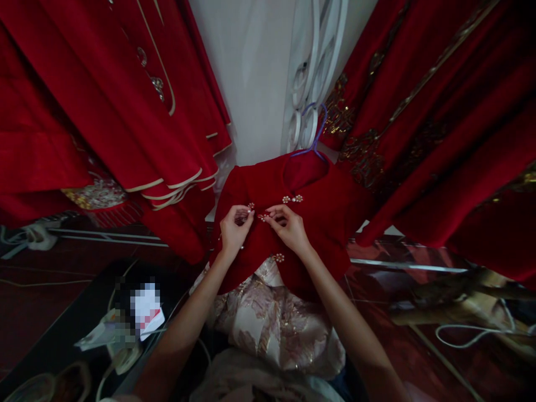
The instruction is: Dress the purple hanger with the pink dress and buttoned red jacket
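A short red jacket [318, 234] hangs in front of me on a purple hanger [321, 131], its collar at the top. My left hand [237, 226] pinches a pearl-beaded flower fastener [250, 206] at the jacket's front edge, thumb and forefinger together. A few centimetres to its right, my right hand [290, 228] grips the matching flower clasp [263, 218] between its fingertips. The two halves are apart. Above them a joined pair of pearl flower fasteners [292, 199] sits near the neckline. Another flower fastener [278, 257] lies lower, by the hem.
Patterned pale fabric [285, 329] spreads below the jacket. Red garments with gold trim [184, 128] hang at left, and sequined red garments [431, 123] at right. White ornate metalwork [307, 72] stands behind. At lower left, a dark surface [54, 340] bears papers and cables.
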Demonstrator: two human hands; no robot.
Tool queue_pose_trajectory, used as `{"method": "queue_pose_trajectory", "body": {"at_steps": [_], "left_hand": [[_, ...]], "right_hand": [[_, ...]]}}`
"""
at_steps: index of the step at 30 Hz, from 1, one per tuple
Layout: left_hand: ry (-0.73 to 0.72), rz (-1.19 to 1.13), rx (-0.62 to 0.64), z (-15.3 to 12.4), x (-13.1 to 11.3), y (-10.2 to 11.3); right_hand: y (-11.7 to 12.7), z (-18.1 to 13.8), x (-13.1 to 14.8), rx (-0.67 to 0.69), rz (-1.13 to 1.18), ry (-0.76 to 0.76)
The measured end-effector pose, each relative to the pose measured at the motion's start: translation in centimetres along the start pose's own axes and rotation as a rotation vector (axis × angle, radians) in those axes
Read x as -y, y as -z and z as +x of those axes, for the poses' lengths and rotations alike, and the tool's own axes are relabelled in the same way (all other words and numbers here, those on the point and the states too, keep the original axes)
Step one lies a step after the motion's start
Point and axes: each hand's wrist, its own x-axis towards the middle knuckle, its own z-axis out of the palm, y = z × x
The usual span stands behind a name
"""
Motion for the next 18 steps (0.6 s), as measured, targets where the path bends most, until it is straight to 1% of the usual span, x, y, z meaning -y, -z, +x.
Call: {"method": "queue_pose_trajectory", "body": {"at_steps": [3, 7, 10, 13, 15, 18], "left_hand": [[-0.005, -0.01, 0.044, 0.3, 0.0, -0.2], [0.047, -0.053, 0.118, 0.6, 0.1, -0.5], [0.107, -0.132, 0.131, 0.7, 0.1, -0.6], [0.127, -0.205, 0.156, 0.9, -0.2, -0.5], [0.135, -0.224, 0.179, 1.0, -0.4, -0.4], [0.167, -0.217, 0.173, 1.1, -0.6, -0.3]], "right_hand": [[0.3, 0.1, 0.6, 0.015, -0.012, 0.013], [0.1, 0.8, 1.0, 0.026, -0.054, 0.012], [-0.1, 1.6, 0.8, 0.045, -0.087, 0.017], [-0.3, 2.3, 0.4, 0.064, -0.109, 0.041], [-0.6, 2.5, 0.3, 0.055, -0.121, 0.054], [-1.2, 2.2, 0.3, 0.015, -0.154, 0.063]]}}
